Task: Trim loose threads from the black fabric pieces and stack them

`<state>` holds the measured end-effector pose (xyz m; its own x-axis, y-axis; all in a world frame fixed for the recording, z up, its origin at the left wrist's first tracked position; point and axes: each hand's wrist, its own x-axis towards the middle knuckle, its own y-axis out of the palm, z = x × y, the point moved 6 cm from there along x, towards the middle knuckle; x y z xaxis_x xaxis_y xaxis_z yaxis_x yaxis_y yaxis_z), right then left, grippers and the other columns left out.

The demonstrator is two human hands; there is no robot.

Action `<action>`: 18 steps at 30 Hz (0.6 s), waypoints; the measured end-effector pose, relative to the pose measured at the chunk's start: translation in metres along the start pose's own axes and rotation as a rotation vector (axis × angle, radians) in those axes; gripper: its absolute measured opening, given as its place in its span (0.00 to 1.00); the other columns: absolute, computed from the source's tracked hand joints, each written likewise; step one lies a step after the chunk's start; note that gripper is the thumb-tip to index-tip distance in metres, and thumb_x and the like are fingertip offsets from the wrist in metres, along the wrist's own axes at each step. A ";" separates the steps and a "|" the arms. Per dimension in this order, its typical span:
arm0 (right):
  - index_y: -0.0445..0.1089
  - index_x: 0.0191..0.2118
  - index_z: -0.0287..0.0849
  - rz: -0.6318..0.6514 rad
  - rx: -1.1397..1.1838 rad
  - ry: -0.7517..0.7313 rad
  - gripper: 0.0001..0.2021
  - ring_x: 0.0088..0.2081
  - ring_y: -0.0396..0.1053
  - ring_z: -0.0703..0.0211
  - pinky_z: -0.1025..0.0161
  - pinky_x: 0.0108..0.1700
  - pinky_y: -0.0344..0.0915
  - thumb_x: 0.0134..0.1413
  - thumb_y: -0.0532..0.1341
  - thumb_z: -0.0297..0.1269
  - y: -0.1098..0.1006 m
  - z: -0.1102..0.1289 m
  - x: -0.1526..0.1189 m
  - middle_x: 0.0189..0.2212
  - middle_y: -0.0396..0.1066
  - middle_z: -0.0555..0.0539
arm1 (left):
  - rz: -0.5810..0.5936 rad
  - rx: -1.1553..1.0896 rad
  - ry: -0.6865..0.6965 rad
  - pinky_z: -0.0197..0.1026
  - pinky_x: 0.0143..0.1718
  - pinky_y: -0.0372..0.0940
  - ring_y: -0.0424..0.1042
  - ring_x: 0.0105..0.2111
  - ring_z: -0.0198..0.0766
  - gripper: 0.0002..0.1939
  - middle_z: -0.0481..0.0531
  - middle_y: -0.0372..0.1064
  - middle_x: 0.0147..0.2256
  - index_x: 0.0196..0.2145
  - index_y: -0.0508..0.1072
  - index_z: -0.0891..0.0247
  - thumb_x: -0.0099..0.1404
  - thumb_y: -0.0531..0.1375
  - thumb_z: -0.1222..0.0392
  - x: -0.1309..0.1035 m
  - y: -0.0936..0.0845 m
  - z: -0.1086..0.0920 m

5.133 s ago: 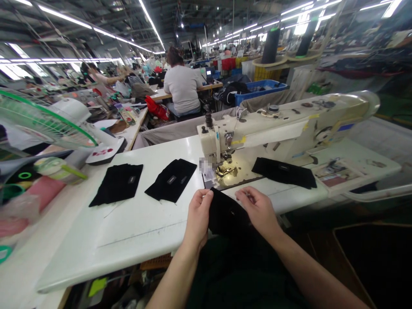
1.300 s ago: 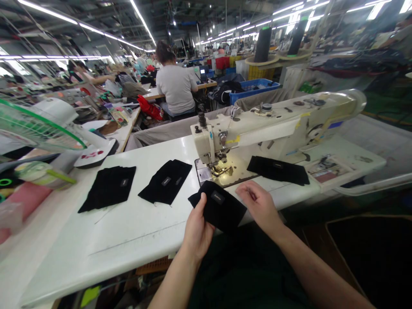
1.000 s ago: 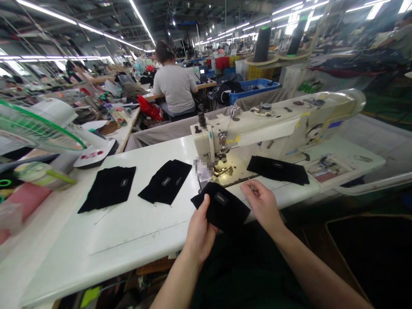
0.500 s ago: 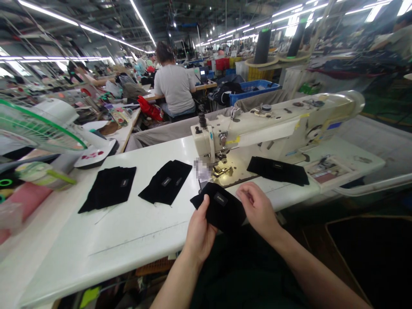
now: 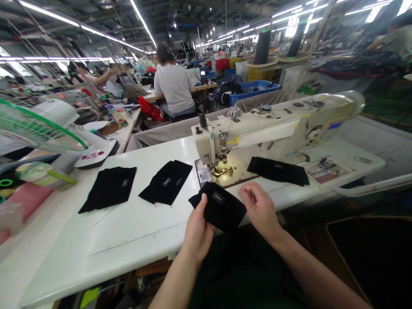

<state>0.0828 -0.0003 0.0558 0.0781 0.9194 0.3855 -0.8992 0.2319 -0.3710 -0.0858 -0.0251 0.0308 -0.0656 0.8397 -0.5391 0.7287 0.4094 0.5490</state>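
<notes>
My left hand (image 5: 200, 229) grips a black fabric piece (image 5: 225, 210) by its left side, thumb on top and the other fingers underneath. A small dark label with pale lettering faces up on it. Curled closed at the piece's right edge is my right hand (image 5: 258, 207); what its fingertips pinch, if anything, is too small to make out. Just beyond the held fabric stands a sewing machine (image 5: 273, 116), its needle area lit. On the tabletop to the left lie two stacks of black fabric, a nearer stack (image 5: 165, 182) and a farther stack (image 5: 107, 189), both with labels.
Another labelled black fabric piece (image 5: 278, 170) lies on the machine bed at right. A green-rimmed fan (image 5: 41, 124) occupies the left side. A small parts tray (image 5: 328, 167) sits at the table's right end. Ahead, a person in a grey shirt (image 5: 174, 88) sits facing away.
The held fabric has tilted and shifted slightly left with my left hand, and its label has turned a little. My right hand stays closed by the right edge, almost unmoved.
</notes>
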 end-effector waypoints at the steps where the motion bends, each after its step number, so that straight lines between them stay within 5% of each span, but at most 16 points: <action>1: 0.66 0.31 0.44 -0.032 0.006 0.044 0.11 0.33 0.66 0.56 0.60 0.37 0.63 0.63 0.55 0.42 -0.003 -0.004 0.001 0.30 0.69 0.48 | -0.003 -0.004 0.008 0.42 0.45 0.74 0.78 0.43 0.46 0.14 0.63 0.77 0.43 0.47 0.74 0.73 0.69 0.57 0.59 0.000 0.000 -0.001; 5: 0.66 0.28 0.44 0.015 0.065 0.118 0.16 0.31 0.66 0.57 0.61 0.35 0.62 0.64 0.53 0.47 -0.005 -0.008 0.003 0.27 0.68 0.49 | 0.003 -0.017 0.024 0.42 0.44 0.74 0.78 0.41 0.45 0.14 0.63 0.78 0.42 0.47 0.74 0.73 0.69 0.57 0.60 0.002 0.000 -0.003; 10: 0.71 0.34 0.44 0.162 0.094 0.151 0.09 0.23 0.58 0.63 0.64 0.28 0.58 0.54 0.64 0.45 0.009 -0.004 -0.003 0.30 0.70 0.51 | 0.027 -0.002 0.006 0.44 0.45 0.73 0.78 0.42 0.46 0.15 0.61 0.78 0.41 0.46 0.75 0.71 0.69 0.58 0.57 0.003 0.001 -0.001; 18: 0.69 0.30 0.44 0.098 0.035 0.145 0.11 0.26 0.63 0.60 0.64 0.31 0.60 0.59 0.58 0.44 0.012 -0.003 0.000 0.26 0.69 0.51 | 0.196 0.113 0.136 0.45 0.54 0.67 0.73 0.51 0.49 0.26 0.57 0.77 0.45 0.50 0.73 0.66 0.52 0.71 0.67 -0.009 0.005 0.013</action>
<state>0.0735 0.0035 0.0488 0.0483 0.9739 0.2219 -0.9197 0.1300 -0.3704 -0.0725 -0.0355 0.0301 -0.0008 0.9425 -0.3343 0.8076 0.1978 0.5556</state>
